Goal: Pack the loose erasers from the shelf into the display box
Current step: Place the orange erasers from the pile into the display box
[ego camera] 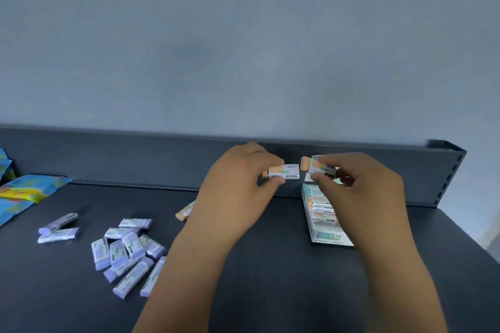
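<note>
Dark shelf (270, 265) across the lower half of the frame. At centre, left hand (238, 186), fingers curled, thumb and fingertips pinching an orange eraser (285, 171) in a white sleeve; print on the sleeve too blurred to read. Just right of it, right hand (359, 192), likewise pinching a second orange eraser (315, 166), above the display box (328, 238) at centre right, rows of erasers inside. Blue packets (24, 192) at the left edge. Purple erasers (130, 251) heaped at lower left. Loose orange eraser (185, 212) beside the left wrist.
</note>
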`<control>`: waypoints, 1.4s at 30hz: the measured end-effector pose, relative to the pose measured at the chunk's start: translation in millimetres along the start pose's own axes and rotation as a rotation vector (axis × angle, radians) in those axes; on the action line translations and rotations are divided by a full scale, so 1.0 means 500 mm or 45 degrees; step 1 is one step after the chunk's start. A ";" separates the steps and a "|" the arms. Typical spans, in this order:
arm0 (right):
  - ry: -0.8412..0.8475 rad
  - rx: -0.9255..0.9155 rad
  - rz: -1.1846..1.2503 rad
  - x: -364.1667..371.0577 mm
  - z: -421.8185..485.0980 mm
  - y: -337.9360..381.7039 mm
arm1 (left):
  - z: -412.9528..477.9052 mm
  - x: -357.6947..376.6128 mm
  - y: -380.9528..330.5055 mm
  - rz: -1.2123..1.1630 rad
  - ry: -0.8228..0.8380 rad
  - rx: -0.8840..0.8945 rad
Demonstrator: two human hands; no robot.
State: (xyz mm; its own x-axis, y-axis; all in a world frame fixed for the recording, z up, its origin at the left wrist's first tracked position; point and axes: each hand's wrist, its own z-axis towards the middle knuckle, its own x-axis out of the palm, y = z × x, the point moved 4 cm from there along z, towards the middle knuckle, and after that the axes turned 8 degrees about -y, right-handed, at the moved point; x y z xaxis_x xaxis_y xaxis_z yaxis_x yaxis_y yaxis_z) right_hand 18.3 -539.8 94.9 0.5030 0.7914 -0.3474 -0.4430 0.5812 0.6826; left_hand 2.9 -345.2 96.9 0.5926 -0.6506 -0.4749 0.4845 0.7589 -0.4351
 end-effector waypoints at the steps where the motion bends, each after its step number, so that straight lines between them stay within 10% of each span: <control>1: 0.004 0.028 0.004 -0.004 -0.002 -0.008 | 0.001 0.010 -0.003 -0.005 0.025 0.000; 15: 0.243 0.202 -0.086 -0.100 0.073 -0.117 | 0.028 0.161 -0.039 0.064 0.284 -0.018; 29: 0.825 -0.294 -0.841 -0.088 0.110 -0.219 | -0.020 0.273 -0.040 0.454 0.611 0.213; 42: 0.744 -0.513 -0.733 -0.039 0.078 -0.269 | -0.015 0.305 -0.016 0.501 0.542 0.235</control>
State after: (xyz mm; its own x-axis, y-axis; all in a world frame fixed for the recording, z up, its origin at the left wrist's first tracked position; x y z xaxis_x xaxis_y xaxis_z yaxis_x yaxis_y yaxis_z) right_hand 97.0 -640.5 35.1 0.3190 0.2650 -0.9100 -0.5210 0.8511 0.0652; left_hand 84.4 -450.8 22.2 0.4593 -0.2452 -0.8538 0.4075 0.9122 -0.0427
